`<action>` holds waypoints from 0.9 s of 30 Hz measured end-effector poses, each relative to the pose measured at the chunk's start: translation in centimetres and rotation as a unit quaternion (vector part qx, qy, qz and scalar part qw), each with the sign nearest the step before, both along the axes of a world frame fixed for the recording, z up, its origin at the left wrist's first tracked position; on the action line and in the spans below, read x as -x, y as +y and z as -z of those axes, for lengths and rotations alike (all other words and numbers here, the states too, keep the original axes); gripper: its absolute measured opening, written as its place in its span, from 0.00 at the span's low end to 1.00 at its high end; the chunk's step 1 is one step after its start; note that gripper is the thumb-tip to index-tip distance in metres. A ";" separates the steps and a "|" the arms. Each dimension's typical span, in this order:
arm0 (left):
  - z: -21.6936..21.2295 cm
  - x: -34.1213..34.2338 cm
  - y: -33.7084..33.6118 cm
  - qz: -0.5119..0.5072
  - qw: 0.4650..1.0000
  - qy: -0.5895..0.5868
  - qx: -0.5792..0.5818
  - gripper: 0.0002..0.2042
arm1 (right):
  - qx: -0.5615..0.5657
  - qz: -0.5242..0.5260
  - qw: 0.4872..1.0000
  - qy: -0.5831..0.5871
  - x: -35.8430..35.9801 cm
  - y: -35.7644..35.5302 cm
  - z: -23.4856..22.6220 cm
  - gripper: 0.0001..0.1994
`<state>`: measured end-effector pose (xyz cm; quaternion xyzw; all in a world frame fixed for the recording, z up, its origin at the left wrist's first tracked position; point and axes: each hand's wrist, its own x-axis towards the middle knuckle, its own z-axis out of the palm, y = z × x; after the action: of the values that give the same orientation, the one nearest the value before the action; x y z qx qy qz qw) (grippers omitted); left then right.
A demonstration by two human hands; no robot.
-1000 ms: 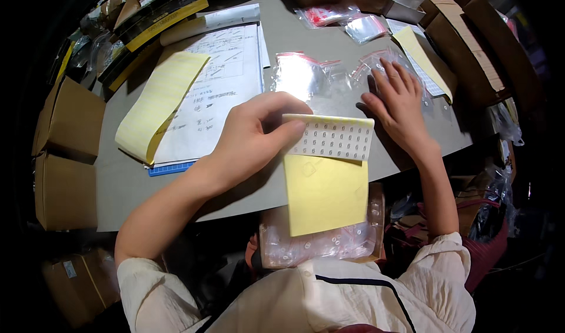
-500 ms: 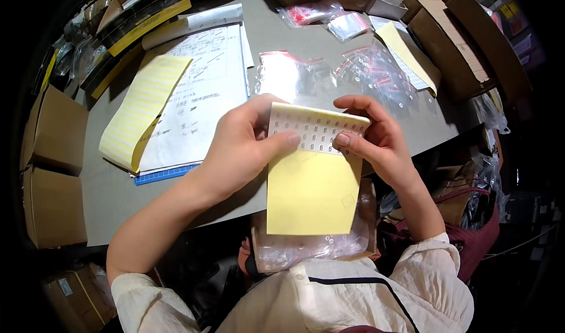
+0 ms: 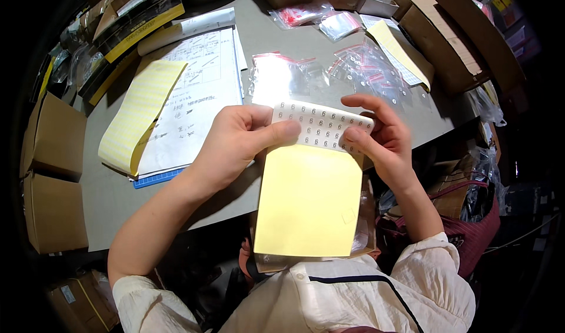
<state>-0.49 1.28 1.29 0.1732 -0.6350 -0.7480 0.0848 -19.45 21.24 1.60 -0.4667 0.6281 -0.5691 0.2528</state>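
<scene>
The sheet of small white stickers on yellow backing [image 3: 315, 174] is now held up over the near edge of the grey table [image 3: 112, 197], closer to the person than a second ago. Its long axis runs toward the person, the bared yellow end hanging down, the sticker rows at the far end. The right hand [image 3: 382, 136], flat on the clear zip bags [image 3: 359, 68] a second ago, has come across and pinches the sheet's top right corner, seemingly picking at a sticker. The left hand [image 3: 235, 141] stays clamped on the top left edge, thumb over the rows.
</scene>
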 end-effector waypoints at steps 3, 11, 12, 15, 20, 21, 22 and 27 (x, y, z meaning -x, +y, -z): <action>0.8 0.3 -0.1 -0.040 0.999 0.020 0.031 0.13 | -0.034 0.088 0.968 0.231 2.2 -1.0 1.1 0.20; 1.1 0.0 -0.6 -0.055 0.995 0.033 0.071 0.12 | -0.065 0.125 0.766 0.627 9.0 -3.0 2.9 0.21; 0.9 0.2 -0.6 -0.052 0.996 0.031 0.070 0.12 | -0.049 0.123 0.783 0.608 9.4 -2.7 2.5 0.20; 0.4 -0.1 -0.4 -0.050 0.996 0.022 0.067 0.11 | 0.005 0.041 0.930 0.364 8.0 -2.2 0.0 0.18; 0.3 -0.2 0.2 -0.046 0.995 0.028 0.085 0.12 | -0.029 -0.092 0.995 0.026 2.2 -1.0 -0.6 0.25; 0.0 -0.3 0.5 -0.046 0.994 0.032 0.090 0.12 | -0.016 -0.077 0.997 -0.004 1.7 -1.0 -0.5 0.24; -0.3 -0.4 0.8 -0.046 0.994 0.036 0.095 0.12 | -0.002 -0.062 0.997 -0.035 1.2 -1.1 -0.5 0.22; -0.6 -0.5 0.5 -0.019 0.997 0.034 0.072 0.12 | 0.038 -0.016 0.997 -0.070 0.7 -0.8 -0.6 0.16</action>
<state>0.05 1.80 1.94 0.1530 -0.6802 -0.7044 0.1332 -20.18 20.44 2.17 -0.4450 0.5790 -0.6199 0.2872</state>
